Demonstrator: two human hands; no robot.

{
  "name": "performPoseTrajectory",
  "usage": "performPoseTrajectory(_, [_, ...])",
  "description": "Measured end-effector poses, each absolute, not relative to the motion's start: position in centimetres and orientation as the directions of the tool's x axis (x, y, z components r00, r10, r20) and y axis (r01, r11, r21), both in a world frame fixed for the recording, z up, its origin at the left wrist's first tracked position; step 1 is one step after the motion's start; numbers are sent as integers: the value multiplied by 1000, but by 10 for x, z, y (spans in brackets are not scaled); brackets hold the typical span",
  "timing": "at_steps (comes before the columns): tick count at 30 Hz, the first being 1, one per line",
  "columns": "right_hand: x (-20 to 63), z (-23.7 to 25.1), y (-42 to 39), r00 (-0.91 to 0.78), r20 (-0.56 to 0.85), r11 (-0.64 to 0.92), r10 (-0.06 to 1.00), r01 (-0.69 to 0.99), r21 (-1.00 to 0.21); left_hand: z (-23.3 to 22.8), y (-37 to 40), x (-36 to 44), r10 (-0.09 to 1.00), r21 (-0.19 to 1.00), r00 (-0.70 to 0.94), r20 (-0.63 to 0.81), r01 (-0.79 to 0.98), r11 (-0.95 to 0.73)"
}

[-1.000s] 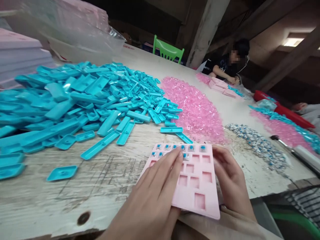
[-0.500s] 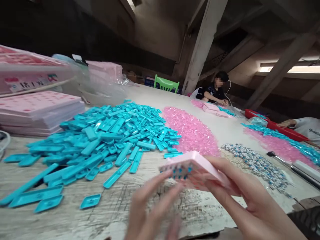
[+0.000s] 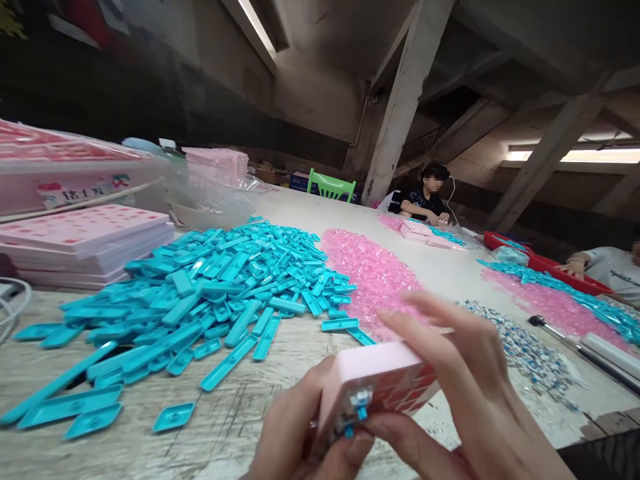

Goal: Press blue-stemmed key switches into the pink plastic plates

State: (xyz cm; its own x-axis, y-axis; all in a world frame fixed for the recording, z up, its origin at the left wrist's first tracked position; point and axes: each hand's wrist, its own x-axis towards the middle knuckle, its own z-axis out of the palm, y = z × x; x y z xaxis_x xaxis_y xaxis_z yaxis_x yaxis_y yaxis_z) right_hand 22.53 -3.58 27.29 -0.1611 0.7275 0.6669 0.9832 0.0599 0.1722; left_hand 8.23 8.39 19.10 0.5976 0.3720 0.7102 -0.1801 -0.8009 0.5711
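A pink plastic case (image 3: 383,363) with a red grid pattern on its lower face is tilted up between my hands. My left hand (image 3: 295,413) grips its near left end, thumb underneath. My right hand (image 3: 465,373) is closed round the other side; its thumb presses beside small blue-stemmed pieces (image 3: 361,410) set in the case's open end, and its slightly blurred fingers reach over the top. Behind the case lie a heap of turquoise plastic caps (image 3: 215,280) and a pile of small clear pink pieces (image 3: 375,273).
Stacked pink panels (image 3: 85,233) stand at the left beside a plastic-wrapped bin (image 3: 80,180). White-and-blue small parts (image 3: 530,347) and a black-tipped rod (image 3: 575,343) lie at the right. Two co-workers sit across the table (image 3: 320,213), near red trays (image 3: 565,270).
My left hand has come up from below and now grips the case. The case has turned its open end toward me and sits lower. My right fingers have shifted up over its top.
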Motion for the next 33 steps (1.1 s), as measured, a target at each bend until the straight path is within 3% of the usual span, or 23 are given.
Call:
performPoseTrajectory(2, [223,267,-36,-14,760,-26,650,999,41,190,84,88,398,616,553,732,-287,-734])
performPoseTrajectory(5, [217,257,-36,283,806,-36,521,950,-311,196,79,97,510,712,507,695,-384,-588])
performPoseTrajectory(8, [210,254,-34,580,618,70,531,697,-714,208,66,109,630,768,470,618,-534,-355])
performPoseTrajectory(11, [205,258,-31,725,416,167,549,393,-904,216,49,124,681,725,512,523,-687,-41])
performPoseTrajectory(14, [203,261,-32,813,382,202,440,325,-924,217,39,135,679,704,564,470,-703,97])
performPoseTrajectory(18, [205,253,-37,846,376,206,378,320,-925,220,42,141,657,835,607,448,-547,-64])
performPoseTrajectory(24, [215,238,-43,861,365,220,353,303,-927,233,43,141,592,872,660,462,-461,-166])
performPoseTrajectory(33, [219,234,-46,847,479,280,231,414,-866,242,40,153,488,633,423,764,-639,-437])
